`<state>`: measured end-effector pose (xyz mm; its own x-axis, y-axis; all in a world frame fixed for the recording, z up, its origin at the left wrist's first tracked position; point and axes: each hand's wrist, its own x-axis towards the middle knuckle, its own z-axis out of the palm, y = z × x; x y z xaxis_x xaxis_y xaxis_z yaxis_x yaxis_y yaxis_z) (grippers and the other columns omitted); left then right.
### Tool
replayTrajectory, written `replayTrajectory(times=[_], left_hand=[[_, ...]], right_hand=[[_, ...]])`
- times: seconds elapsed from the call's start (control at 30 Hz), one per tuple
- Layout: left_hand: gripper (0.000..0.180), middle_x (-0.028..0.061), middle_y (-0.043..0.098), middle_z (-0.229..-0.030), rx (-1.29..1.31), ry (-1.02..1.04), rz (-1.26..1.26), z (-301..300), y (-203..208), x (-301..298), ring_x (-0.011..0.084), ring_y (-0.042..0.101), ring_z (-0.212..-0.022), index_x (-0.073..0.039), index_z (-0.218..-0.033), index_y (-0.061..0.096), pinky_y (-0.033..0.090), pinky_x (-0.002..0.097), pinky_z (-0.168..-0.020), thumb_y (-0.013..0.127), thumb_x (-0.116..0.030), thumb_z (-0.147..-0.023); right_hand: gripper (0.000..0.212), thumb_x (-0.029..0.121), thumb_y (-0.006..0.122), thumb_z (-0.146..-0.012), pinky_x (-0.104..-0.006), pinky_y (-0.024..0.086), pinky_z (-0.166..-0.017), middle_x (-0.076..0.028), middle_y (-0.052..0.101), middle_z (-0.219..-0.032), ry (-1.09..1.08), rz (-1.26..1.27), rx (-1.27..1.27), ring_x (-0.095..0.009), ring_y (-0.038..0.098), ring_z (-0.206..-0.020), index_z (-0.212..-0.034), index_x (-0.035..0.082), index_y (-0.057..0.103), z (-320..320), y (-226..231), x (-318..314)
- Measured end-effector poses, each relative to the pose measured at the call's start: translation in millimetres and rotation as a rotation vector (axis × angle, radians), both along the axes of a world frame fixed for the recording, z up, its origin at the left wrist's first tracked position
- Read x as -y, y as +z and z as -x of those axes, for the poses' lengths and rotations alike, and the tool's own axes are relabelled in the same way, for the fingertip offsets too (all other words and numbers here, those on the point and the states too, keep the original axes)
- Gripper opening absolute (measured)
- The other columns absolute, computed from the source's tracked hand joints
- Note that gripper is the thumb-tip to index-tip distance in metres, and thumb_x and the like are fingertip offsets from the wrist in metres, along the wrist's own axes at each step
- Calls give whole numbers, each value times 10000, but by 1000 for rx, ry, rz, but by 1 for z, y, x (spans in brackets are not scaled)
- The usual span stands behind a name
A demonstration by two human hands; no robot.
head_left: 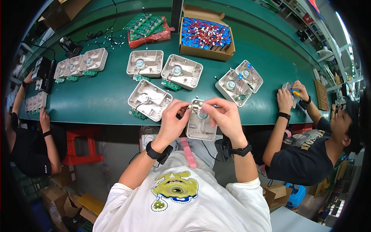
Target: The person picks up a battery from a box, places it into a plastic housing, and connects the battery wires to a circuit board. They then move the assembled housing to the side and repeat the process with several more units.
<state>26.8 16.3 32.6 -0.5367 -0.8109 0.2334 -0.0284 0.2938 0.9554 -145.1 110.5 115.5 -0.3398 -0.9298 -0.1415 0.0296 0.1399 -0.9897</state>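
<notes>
Right at the near edge of the green bench [96,100], the pale plastic housing [201,127] stands lengthwise away from the person, its far end caught between both hands, left hand [174,116] and right hand [224,116] equally near, fingertips pinched on a small metal part [190,107] at its top.

Your left hand [172,116] and right hand [223,116] grip a matt, smooth, pale grey plastic housing [199,125] with a shiny metal disc inside. The green belt surface [96,100] looks smooth with a slight sheen. The box [205,50] is matt brown cardboard.
</notes>
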Motion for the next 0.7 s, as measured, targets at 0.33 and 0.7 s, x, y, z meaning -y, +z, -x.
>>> replayTrajectory(times=[0.33,0.7], left_hand=[[223,89,642,-986,28,7,87,-3,8,-3,155,632,-718,26,-1135,750,531,292,-649,764,28,-912],[257,153,613,-1004,150,-28,271,-1,25,-5,309,663,-770,42,-1118,748,548,394,-672,743,71,-862]], right_hand=[[77,27,796,-879,-332,546,-571,-123,760,-867,-86,85,-787,-187,694,-575,-933,-24,775,-27,-29,1],[70,-23,759,-838,-402,554,-603,-113,670,-814,-159,160,-1142,-310,689,-670,-885,13,722,-39,-31,-2]])
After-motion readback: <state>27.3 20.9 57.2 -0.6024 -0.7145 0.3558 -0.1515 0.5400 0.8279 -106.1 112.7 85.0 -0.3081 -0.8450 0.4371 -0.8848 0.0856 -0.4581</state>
